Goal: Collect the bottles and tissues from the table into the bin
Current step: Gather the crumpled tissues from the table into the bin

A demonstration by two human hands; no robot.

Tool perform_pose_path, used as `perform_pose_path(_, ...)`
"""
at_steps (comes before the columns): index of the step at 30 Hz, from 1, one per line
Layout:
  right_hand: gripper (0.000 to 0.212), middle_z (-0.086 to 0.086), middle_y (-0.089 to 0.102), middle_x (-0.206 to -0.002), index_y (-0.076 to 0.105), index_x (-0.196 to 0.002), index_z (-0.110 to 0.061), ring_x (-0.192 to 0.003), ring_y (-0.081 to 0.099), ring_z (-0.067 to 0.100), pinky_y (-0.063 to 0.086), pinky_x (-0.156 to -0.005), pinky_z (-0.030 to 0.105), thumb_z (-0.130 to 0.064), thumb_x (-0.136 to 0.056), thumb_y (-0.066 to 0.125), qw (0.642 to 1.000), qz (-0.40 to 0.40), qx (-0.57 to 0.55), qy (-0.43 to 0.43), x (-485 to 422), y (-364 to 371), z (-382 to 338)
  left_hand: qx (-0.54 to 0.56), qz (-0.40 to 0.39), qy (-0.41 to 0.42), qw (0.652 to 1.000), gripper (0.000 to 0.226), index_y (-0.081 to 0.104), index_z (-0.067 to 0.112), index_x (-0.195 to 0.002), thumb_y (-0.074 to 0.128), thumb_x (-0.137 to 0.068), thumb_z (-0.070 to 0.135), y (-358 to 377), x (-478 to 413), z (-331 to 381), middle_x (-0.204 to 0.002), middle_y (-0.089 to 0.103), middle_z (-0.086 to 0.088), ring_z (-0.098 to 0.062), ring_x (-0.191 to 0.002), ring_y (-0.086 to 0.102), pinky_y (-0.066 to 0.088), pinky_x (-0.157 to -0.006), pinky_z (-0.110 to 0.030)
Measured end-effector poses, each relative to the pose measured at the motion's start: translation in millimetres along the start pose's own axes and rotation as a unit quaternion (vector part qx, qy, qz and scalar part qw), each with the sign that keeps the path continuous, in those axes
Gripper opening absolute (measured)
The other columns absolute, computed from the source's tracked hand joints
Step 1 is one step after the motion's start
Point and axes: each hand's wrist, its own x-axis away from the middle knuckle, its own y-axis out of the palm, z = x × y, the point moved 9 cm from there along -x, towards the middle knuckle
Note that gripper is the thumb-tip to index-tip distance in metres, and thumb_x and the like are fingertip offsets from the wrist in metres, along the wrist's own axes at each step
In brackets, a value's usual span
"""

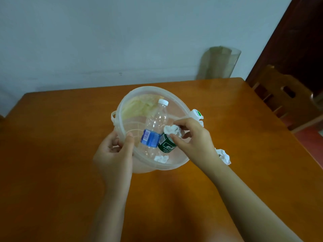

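Note:
A clear plastic bin (176,99) stands tilted toward me in the middle of the wooden table (70,154). My left hand (115,151) grips its near-left rim. Inside lie a clear bottle with a blue label (153,126), a green-labelled bottle (166,145) and a crumpled tissue (161,158). My right hand (194,138) pinches another crumpled tissue (172,130) over the bin's opening. A white bottle cap end (196,114) shows just outside the bin's right rim. One more crumpled tissue (224,156) lies on the table to the right of my right wrist.
A wooden chair (286,98) stands at the table's right side. A translucent rolled sheet (218,63) leans against the wall behind the table's far edge. A dark door frame (297,32) fills the upper right.

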Motion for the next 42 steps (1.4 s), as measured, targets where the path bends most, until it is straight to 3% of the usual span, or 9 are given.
perform_pose_path(4, 0.030, -0.004, 0.058, -0.094, 0.059, -0.107, -0.014, -0.082, 0.053, 0.008, 0.048, -0.074, 0.018, -0.016, -0.078, 0.066, 0.999, -0.024, 0.018, -0.013, -5, 17, -13, 0.004, 0.009, -0.020, 1.000, 0.018, 0.070, 0.036, -0.089, 0.072, -0.071, 0.034, -4, 3, -5, -0.068, 0.067, 0.009, -0.006, -0.055, 0.063, 0.057, -0.050, -0.035)
perform_pose_path(11, 0.042, -0.003, 0.059, -0.119, 0.053, -0.120, -0.018, -0.108, 0.051, 0.008, 0.040, -0.089, 0.019, -0.023, -0.080, 0.065, 0.996, -0.071, 0.037, -0.029, -1, 28, -15, -0.003, 0.010, -0.012, 1.000, 0.015, 0.065, 0.052, -0.076, 0.070, -0.069, 0.040, -7, 5, 1, -0.068, 0.067, 0.018, -0.006, -0.057, 0.065, 0.057, -0.047, -0.029)
perform_pose_path(14, 0.042, -0.005, 0.060, -0.117, 0.055, -0.119, -0.021, -0.107, 0.052, 0.007, 0.040, -0.088, 0.019, -0.025, -0.079, 0.065, 0.998, -0.056, 0.030, -0.028, 3, 20, -11, -0.017, 0.008, -0.002, 1.000, 0.013, 0.064, 0.053, -0.073, 0.068, -0.069, 0.042, -6, 6, 5, -0.065, 0.065, 0.017, -0.006, -0.054, 0.063, 0.057, -0.046, -0.035)
perform_pose_path(17, 0.038, -0.013, 0.059, -0.109, 0.057, -0.115, -0.023, -0.100, 0.050, -0.003, 0.040, -0.082, 0.010, -0.027, -0.078, 0.064, 0.999, -0.030, 0.025, -0.027, 8, 7, -4, -0.031, 0.009, 0.011, 0.999, 0.014, 0.063, 0.052, -0.071, 0.068, -0.071, 0.038, -3, 6, 9, -0.063, 0.063, 0.012, -0.005, -0.050, 0.058, 0.055, -0.047, -0.041)
perform_pose_path(22, 0.034, -0.021, 0.055, -0.101, 0.058, -0.111, -0.025, -0.092, 0.047, -0.016, 0.038, -0.074, 0.000, -0.027, -0.078, 0.065, 0.999, 0.012, 0.050, -0.009, 13, -19, 28, -0.043, 0.010, 0.023, 0.999, 0.027, 0.061, 0.055, -0.067, 0.068, -0.074, 0.030, 6, 4, 14, -0.058, 0.061, 0.020, -0.001, -0.049, 0.057, 0.053, -0.045, -0.027)
perform_pose_path(26, 0.037, -0.017, 0.053, -0.100, 0.058, -0.113, -0.022, -0.092, 0.049, -0.004, 0.035, -0.073, 0.005, -0.025, -0.077, 0.067, 0.995, 0.031, 0.091, 0.037, 19, -39, 78, -0.061, 0.019, 0.022, 0.998, 0.027, 0.060, 0.054, -0.065, 0.068, -0.075, 0.030, 12, 2, 14, -0.056, 0.058, 0.019, -0.003, -0.049, 0.055, 0.055, -0.048, -0.036)
perform_pose_path(31, 0.039, 0.002, 0.060, -0.113, 0.056, -0.116, -0.016, -0.097, 0.053, 0.012, 0.043, -0.074, 0.024, -0.025, -0.079, 0.067, 0.978, 0.043, 0.124, 0.163, 31, -62, 165, -0.081, 0.030, 0.017, 0.996, 0.023, 0.061, 0.051, -0.064, 0.067, -0.073, 0.031, 24, 1, 12, -0.057, 0.060, 0.015, -0.008, -0.053, 0.058, 0.056, -0.053, -0.047)
perform_pose_path(38, 0.045, 0.011, 0.055, -0.123, 0.052, -0.122, -0.012, -0.111, 0.051, 0.025, 0.042, -0.080, 0.033, -0.025, -0.081, 0.065, 0.962, 0.027, 0.123, 0.242, 34, -66, 247, -0.095, 0.043, 0.016, 0.994, 0.023, 0.061, 0.059, -0.069, 0.066, -0.072, 0.036, 43, 0, 6, -0.060, 0.061, 0.030, 0.002, -0.052, 0.059, 0.057, -0.052, -0.036)
perform_pose_path(42, 0.044, 0.017, 0.052, -0.119, 0.053, -0.118, -0.008, -0.107, 0.050, 0.030, 0.038, -0.072, 0.032, -0.021, -0.079, 0.066, 0.952, -0.002, 0.143, 0.272, 37, -57, 282, -0.105, 0.048, 0.029, 0.993, 0.014, 0.065, 0.050, -0.076, 0.067, -0.073, 0.037, 52, 0, 2, -0.065, 0.065, 0.028, 0.003, -0.054, 0.062, 0.056, -0.049, -0.030)
